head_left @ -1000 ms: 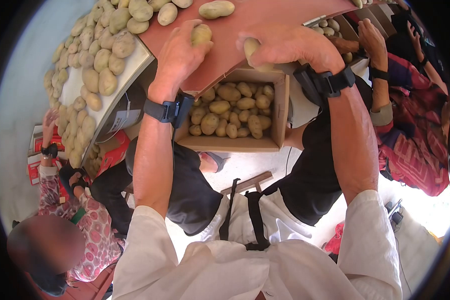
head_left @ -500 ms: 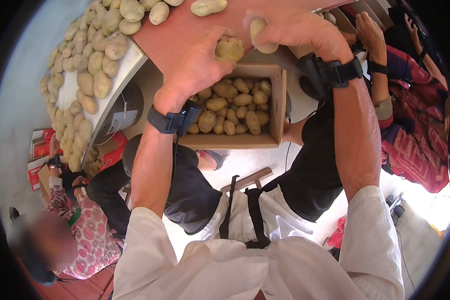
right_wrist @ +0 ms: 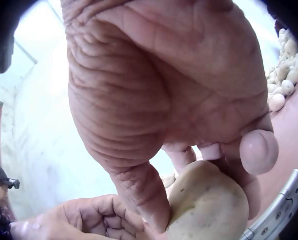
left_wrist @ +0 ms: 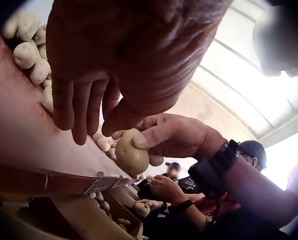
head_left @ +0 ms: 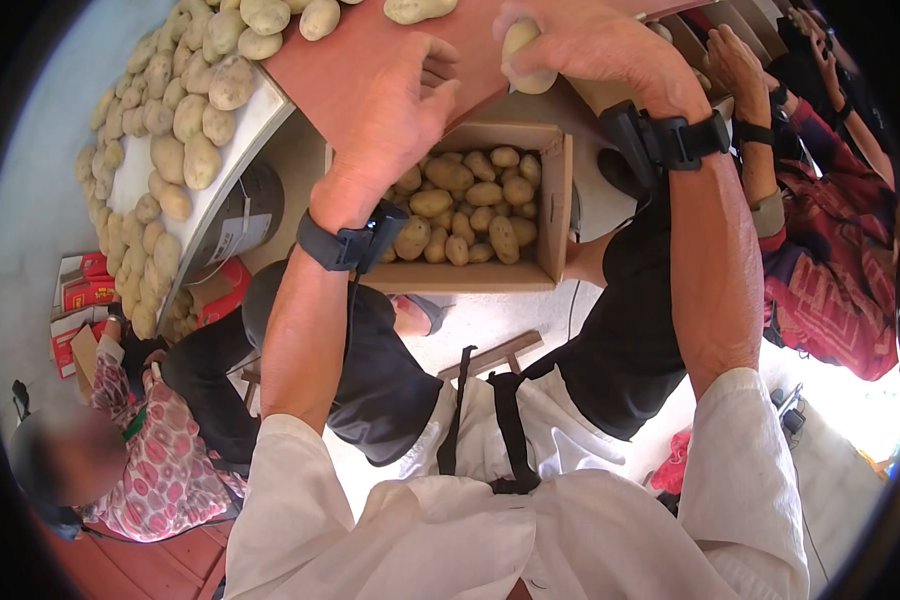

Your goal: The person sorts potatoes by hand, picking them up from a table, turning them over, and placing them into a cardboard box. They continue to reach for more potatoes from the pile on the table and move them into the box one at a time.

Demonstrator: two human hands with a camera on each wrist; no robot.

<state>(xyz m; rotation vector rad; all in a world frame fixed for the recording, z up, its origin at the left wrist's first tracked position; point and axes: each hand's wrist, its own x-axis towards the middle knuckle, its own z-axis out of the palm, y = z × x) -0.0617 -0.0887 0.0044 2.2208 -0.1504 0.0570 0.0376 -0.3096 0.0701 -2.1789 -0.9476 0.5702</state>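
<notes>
My right hand [head_left: 605, 50] holds a potato [head_left: 526, 62] between thumb and fingers over the front edge of the red tabletop [head_left: 340, 60]. Close up in the right wrist view, that potato [right_wrist: 209, 205] is smooth and pale yellow with small dark specks. My left hand [head_left: 395, 120] is near the table edge, just above the box's back left corner. Its fingers [left_wrist: 79, 110] hang loose with nothing in them in the left wrist view. Below both hands stands an open cardboard box [head_left: 470, 281] with many potatoes [head_left: 460, 215] in it.
A large heap of potatoes [head_left: 185, 120] covers the white-edged table section on the left. A few potatoes [head_left: 319, 19] lie at the red table's back. A bucket [head_left: 245, 225] stands under the table. People sit on both sides, one in a red patterned garment [head_left: 830, 270] at right.
My left hand moved right, toward the box, with a potato, which is now out of its fingers. My right hand shifted slightly up and right, still holding its potato.
</notes>
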